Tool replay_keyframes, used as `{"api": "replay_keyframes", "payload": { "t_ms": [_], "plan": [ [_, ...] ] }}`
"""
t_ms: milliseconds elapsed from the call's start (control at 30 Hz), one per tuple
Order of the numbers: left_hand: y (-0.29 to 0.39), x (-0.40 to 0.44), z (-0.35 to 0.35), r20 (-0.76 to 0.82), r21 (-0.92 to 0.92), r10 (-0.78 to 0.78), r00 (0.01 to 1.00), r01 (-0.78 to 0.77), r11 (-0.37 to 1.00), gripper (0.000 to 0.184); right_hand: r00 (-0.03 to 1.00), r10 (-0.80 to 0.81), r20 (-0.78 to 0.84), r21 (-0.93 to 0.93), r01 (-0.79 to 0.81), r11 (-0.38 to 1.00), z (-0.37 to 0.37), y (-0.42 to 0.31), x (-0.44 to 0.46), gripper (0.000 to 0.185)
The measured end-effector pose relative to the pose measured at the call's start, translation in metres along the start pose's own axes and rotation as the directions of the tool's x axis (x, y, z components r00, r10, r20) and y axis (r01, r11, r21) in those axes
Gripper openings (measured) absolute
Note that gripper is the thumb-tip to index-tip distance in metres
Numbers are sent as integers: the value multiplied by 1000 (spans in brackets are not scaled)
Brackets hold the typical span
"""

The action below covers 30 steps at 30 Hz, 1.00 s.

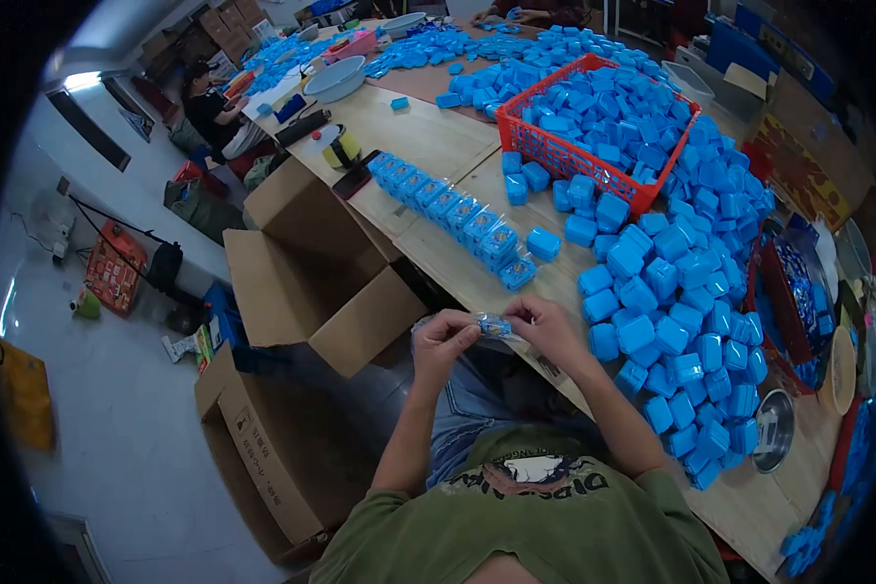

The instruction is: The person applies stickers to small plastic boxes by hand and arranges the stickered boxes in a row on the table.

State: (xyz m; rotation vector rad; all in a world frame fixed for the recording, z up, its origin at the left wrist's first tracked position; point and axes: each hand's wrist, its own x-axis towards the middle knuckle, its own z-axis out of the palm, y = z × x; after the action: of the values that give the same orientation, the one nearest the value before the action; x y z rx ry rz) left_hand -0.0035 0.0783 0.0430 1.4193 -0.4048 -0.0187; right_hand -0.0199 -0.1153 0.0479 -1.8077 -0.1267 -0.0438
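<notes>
Close to the table's near edge, my left hand point(444, 343) and my right hand point(547, 331) pinch the two ends of a clear plastic bag point(493, 326) with blue print. Whether anything is inside the bag is hard to see. Just beyond my hands, a row of bagged blue boxes point(457, 216) in printed clear plastic runs toward the far left. One loose blue box point(543, 243) lies to the right of the row. A large pile of similar small blue boxes point(686, 336) spreads to the right of my right hand.
A red plastic basket point(581, 173) full of blue boxes stands on the table point(399, 219). Open cardboard boxes point(307, 263) are to my left. A metal bowl point(775, 431) sits at right. Another person point(214, 112) works at the far left. More blue pieces cover the far end.
</notes>
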Motion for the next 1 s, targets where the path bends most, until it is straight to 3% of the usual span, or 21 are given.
{"api": "replay_keyframes", "payload": {
  "t_ms": [33,133,200,233,300,367,400,467,567,733,800,833,900,933,1000],
  "plan": [
    [1,-2,-2,-13,-64,-142,990,141,988,11,1000,0,1,0,0,1000,2,-1,2,10],
    [-3,-2,-4,-30,-234,-270,962,256,938,12,994,64,92,15,-65,998,0,-2,4,16],
    [-15,-3,-13,-37,-286,-342,939,318,904,14,988,56,145,223,-87,971,-2,8,14,24],
    [-18,-2,-16,-58,-329,-400,915,361,873,16,988,64,138,219,-94,971,-7,14,22,24],
    [-19,2,-21,-72,-363,-432,899,380,851,17,968,-70,-240,-132,39,991,-23,24,42,32],
    [-18,1,-26,-93,-393,-473,876,404,826,19,885,-262,-385,-646,-56,761,-37,23,59,35],
    [-18,3,-28,-88,-407,-471,878,400,822,23,887,-256,-385,-645,-60,762,-41,25,67,35],
    [-17,8,-28,-84,-423,-466,881,392,817,27,941,39,-337,-786,-304,538,-46,32,83,41],
    [-5,10,-25,-91,-406,-464,881,393,825,36,941,12,-339,-829,-305,469,-46,62,102,37],
    [-2,7,-28,-59,-508,-450,891,361,782,41,946,-29,-323,-759,-241,605,-51,77,110,35],
    [-4,7,-26,-68,-522,-438,896,342,781,40,897,-209,-390,-736,-167,656,-58,47,92,34],
    [-5,8,-23,-69,-537,-423,903,324,779,40,894,-208,-397,-736,-175,654,-61,30,81,34],
    [-5,10,-19,-43,-534,-424,904,338,775,39,864,-332,-379,-659,-1,752,-61,-4,56,36],
    [-4,11,-16,-31,-531,-427,904,347,773,38,859,-333,-388,-663,-9,749,-61,-15,43,36],
    [-3,12,-7,-16,-504,-414,910,351,789,39,949,-204,-239,-461,74,884,-58,-29,18,48]
  ]
}}
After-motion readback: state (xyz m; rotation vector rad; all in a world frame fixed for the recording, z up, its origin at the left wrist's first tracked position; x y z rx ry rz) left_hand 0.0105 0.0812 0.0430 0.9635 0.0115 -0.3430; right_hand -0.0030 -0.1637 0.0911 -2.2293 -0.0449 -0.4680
